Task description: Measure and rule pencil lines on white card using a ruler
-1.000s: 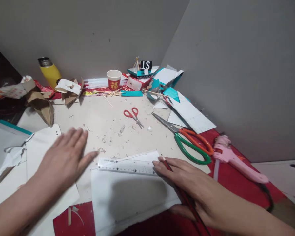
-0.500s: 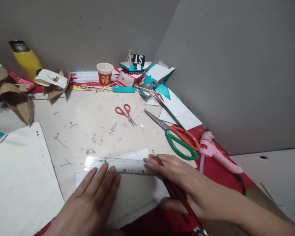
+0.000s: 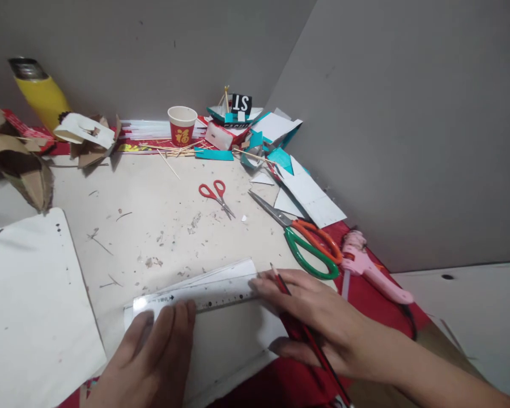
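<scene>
A clear ruler (image 3: 223, 293) lies across a folded white sheet of card (image 3: 232, 334) near the front edge of the table. My left hand (image 3: 155, 345) presses the left part of the ruler with bent fingers held close together; its thumb is hidden. At the ruler's other end, the fingertips of my right hand (image 3: 323, 317) rest on it. A red and black pencil (image 3: 322, 357) is held in that same hand, its point sticking up past the fingers.
Red-handled small scissors (image 3: 217, 197) and large scissors (image 3: 295, 229) lie beyond the ruler. A pink glue gun (image 3: 372, 269) is at the right. Farther back stand a paper cup (image 3: 182, 126), a paper boat (image 3: 233, 116) and a yellow bottle (image 3: 42, 99). A white board (image 3: 34, 294) lies left.
The ruler has tilted, its left end coming lower and nearer me. My left hand's fingers have gone from stretched out to bent. My right hand keeps the pencil and stays by the right end.
</scene>
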A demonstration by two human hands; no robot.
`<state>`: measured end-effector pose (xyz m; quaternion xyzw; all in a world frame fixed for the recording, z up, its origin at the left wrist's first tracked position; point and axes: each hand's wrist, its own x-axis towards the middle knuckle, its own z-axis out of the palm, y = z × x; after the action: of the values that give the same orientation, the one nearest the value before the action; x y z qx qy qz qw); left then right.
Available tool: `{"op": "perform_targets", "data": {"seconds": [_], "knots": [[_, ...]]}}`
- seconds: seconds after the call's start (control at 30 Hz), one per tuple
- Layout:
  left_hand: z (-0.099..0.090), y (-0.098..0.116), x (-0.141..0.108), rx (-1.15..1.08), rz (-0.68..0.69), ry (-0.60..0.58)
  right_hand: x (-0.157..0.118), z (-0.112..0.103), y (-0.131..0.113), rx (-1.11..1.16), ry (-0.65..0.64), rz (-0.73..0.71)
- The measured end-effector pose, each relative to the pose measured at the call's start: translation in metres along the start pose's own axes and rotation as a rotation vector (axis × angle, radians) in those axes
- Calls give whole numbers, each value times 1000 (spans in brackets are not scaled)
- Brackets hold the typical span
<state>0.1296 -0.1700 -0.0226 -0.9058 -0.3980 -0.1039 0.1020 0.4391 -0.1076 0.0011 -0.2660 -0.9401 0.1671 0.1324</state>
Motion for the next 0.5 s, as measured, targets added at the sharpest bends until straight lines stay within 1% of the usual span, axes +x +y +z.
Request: {"op": "perform_targets", "data": {"seconds": [0.1, 0.17, 0.23, 0.3, 0.37, 0.5], "knots": [[3, 2, 3, -5, 8, 7, 4, -2, -6, -8, -62, -105], [6, 4, 3, 19, 16, 7, 4, 0, -8, -11, -114, -133], [7, 6, 1, 45, 4, 14, 0, 5, -8, -21, -136, -138], [6, 8, -1, 68, -16, 26, -5, 12, -7, -31, -117, -126], [5, 11, -3, 98, -22, 14, -9, 18, -8, -26, -81, -111], [5, 15, -8, 199, -19, 0, -8, 19, -12, -12, -27, -84]]}}
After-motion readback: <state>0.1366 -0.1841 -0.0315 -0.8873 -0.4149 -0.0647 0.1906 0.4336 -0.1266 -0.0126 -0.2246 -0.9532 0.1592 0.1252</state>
